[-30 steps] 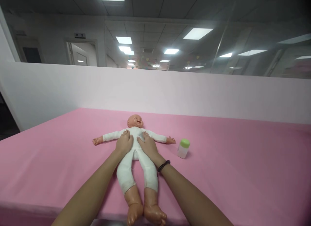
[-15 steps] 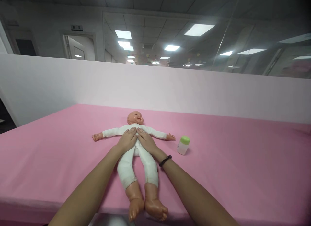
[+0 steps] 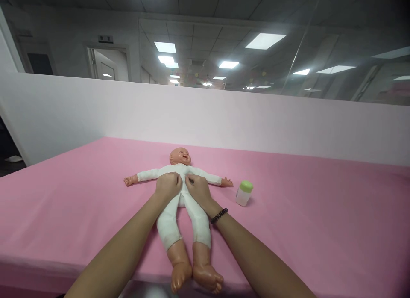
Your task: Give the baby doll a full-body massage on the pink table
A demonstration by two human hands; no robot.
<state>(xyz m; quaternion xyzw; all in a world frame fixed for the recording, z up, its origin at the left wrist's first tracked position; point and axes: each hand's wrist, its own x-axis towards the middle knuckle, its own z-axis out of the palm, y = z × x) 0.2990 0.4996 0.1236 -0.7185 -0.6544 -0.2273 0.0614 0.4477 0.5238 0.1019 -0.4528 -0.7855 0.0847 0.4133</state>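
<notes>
Doll position: the doll point(image 3: 181, 169) lies on its back on the bench point(image 3: 314, 229), directly ahead, its torso under and between the hands.
Doll long axis: runs fore and aft, near in line with the view; head point(image 3: 180, 156) at the far end, feet point(image 3: 181, 275) toward the wearer, close to the near edge. Arms spread crosswise.
Left hand: on the doll's torso, left of its midline point(image 3: 168, 185); fingers curled under, knuckles up, tips hidden. Cannot tell whether they pinch the white cloth.
Right hand: on the torso, right of the midline point(image 3: 199, 190); fingers bent inward, thumb side toward the middle. Grip on the cloth cannot be told. Dark coiled band point(image 3: 219, 215) at the wrist.
Gap between hands: narrow, strip of white torso showing; hands apart, roughly level, both equally near the doll.
Bottle: the small bottle point(image 3: 243, 198) with green lid point(image 3: 246, 186) stands just beside the doll's outstretched arm, on the right; right hand nearer, not touching.
Edges: white partition point(image 3: 205, 118) beyond the head, strip of pink cover between.
Room: pink cover extends widely left and right; the bottle limits outward sweep on the right, and leeway looks least at the feet.
</notes>
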